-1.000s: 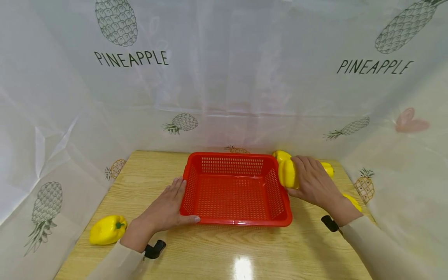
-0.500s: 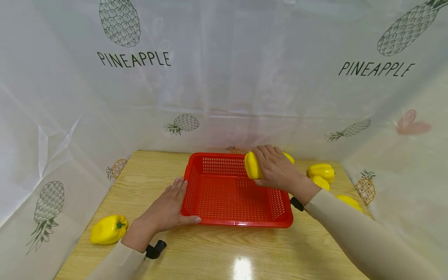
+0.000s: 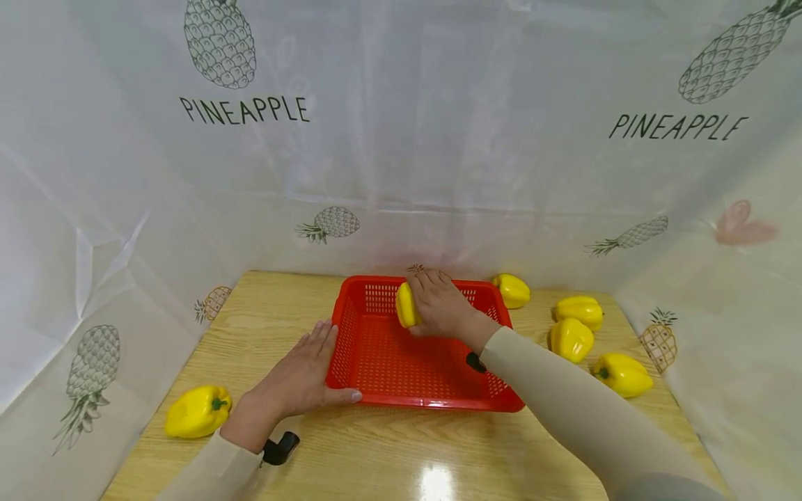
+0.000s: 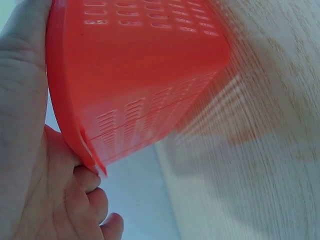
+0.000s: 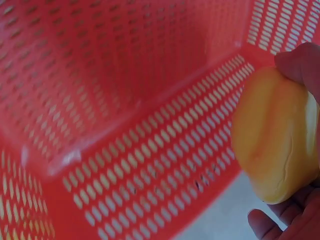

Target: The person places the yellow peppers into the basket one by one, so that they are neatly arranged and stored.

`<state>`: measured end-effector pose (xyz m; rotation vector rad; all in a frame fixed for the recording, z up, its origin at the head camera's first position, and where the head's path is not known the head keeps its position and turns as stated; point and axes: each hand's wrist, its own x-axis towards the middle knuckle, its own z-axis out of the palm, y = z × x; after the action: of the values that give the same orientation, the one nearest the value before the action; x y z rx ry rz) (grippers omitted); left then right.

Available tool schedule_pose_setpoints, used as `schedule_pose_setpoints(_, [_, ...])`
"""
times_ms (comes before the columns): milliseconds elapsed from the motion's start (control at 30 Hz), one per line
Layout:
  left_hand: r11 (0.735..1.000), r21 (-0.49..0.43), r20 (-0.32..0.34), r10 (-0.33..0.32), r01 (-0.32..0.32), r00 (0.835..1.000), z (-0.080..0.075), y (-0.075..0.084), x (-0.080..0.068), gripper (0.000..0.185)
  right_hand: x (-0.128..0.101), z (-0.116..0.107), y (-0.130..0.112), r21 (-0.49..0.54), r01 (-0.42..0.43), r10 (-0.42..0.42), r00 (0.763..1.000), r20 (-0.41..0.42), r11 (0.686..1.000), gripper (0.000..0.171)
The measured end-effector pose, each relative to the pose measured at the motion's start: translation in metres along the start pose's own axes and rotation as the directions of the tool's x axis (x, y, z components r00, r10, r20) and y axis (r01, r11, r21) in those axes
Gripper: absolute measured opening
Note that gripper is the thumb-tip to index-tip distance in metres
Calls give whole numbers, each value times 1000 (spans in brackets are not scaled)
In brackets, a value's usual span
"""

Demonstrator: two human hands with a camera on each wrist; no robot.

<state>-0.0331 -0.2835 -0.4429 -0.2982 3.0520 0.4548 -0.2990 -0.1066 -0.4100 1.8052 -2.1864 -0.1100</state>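
Note:
My right hand [image 3: 436, 305] holds a yellow bell pepper [image 3: 408, 305] by its top, over the back middle of the red plastic basket [image 3: 432, 403]. In the right wrist view the pepper [image 5: 275, 135] is between thumb and fingers, near the basket's slotted wall. My left hand [image 3: 297, 372] rests against the basket's front left corner, fingers fairly straight along the left side and thumb across the front rim. The left wrist view shows its fingers [image 4: 82, 200] touching the rim from outside. The right hand and sleeve cover part of the basket.
Beyond the basket's back right corner lies a yellow pepper [image 3: 511, 291]. Several more peppers [image 3: 571, 339] lie along the right of the wooden table [image 3: 276, 299]. One pepper [image 3: 198, 411] is left of my left forearm. A pineapple-print sheet [image 3: 426, 153] encloses the table's back and sides.
My right hand has carried the pepper left, from beside the basket's right wall to over its back middle. Peppers on the right have come into fuller view. The left hand and basket stay put.

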Motion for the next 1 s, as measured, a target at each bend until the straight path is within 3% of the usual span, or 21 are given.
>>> schedule_pose_setpoints(200, [1000,-2,5,-7,7,1000,2,0,0,134,18,17,-18,42,-40,36,995,90,998,89])
schedule_pose_setpoints(433, [1000,-6,1,0,0,1000,2,-1,-1,133,35,37,-36,69,-72,57,979,195,995,93])
schedule_pose_setpoints(1000, [1000,-2,-6,10,-10,1000,1,-3,1,135,48,61,-50,67,-107,92,976,197,992,87])
